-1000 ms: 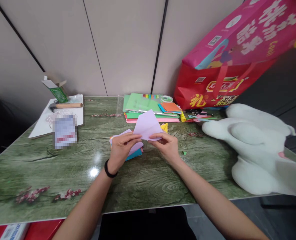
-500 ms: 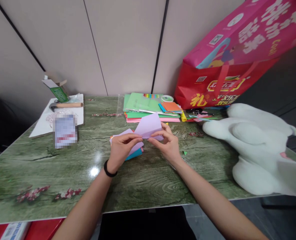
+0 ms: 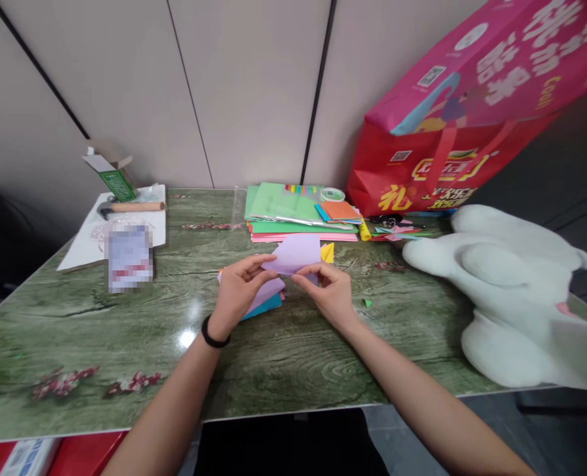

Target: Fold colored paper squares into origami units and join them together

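A sheet of light purple paper (image 3: pixel 298 252) is held up between both hands, with a fold along its lower edge. My left hand (image 3: pixel 238 291) pinches that edge at the left. At the lower middle of the same edge, my right hand (image 3: pixel 329 291) grips the paper between thumb and fingers. Under and beside my left hand lies a small stack of coloured paper (image 3: pixel 266 305), purple on top and blue below. A folded yellow paper piece (image 3: pixel 328 252) shows just behind my right hand. A tiny green paper scrap (image 3: pixel 367 303) lies to the right.
Behind the hands is a pile of coloured sheets (image 3: pixel 273 208) with orange squares (image 3: pixel 340 210) and a tape roll (image 3: pixel 332 194). A white plush toy (image 3: pixel 511 284) and red bag (image 3: pixel 397 168) stand right. A hammer (image 3: pixel 137 207) and green box (image 3: pixel 117 184) are left.
The purple sheet has come down slightly and tilted flatter. My right fingers have lowered, uncovering more of the yellow folded piece. My left hand has shifted slightly left.
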Tool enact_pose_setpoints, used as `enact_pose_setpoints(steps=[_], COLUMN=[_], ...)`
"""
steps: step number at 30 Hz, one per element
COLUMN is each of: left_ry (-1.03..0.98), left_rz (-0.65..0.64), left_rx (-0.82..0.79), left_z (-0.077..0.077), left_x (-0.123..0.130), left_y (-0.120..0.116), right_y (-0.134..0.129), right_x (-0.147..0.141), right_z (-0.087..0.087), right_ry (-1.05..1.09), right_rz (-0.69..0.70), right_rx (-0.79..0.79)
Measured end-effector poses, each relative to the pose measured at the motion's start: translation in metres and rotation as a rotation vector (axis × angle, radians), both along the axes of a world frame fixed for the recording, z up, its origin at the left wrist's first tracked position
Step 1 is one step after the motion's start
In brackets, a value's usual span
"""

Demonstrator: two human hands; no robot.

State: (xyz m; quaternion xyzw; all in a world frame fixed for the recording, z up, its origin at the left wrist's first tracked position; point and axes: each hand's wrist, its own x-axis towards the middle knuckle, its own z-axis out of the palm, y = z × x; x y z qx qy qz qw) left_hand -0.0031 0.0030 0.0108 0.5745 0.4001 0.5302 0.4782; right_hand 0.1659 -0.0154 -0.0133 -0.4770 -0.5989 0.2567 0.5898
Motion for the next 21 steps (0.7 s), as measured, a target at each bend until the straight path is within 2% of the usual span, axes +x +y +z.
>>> enact_pose_setpoints(steps=[10,16,21], left_ry=[-0.195,-0.211,-0.26], left_rz=[-0.091,-0.077,-0.129], left_rx=[-0.133,-0.167,-0.186], left_z=[-0.001,-0.004,-0.0022], left_x=[0.0009,0.0021,0.0021], left_y=[-0.0018,-0.0011,-0.0009], right_y=[-0.0017,-0.0018,-0.0024], right_x=[-0.0017,-0.0025,-0.0028], right_z=[0.0016,0.0009,0.0011], right_ry=[-0.052,0.013,0.06], right_rz=[-0.053,-0.037,-0.055], right_rx=[0.058,0.02,0.015])
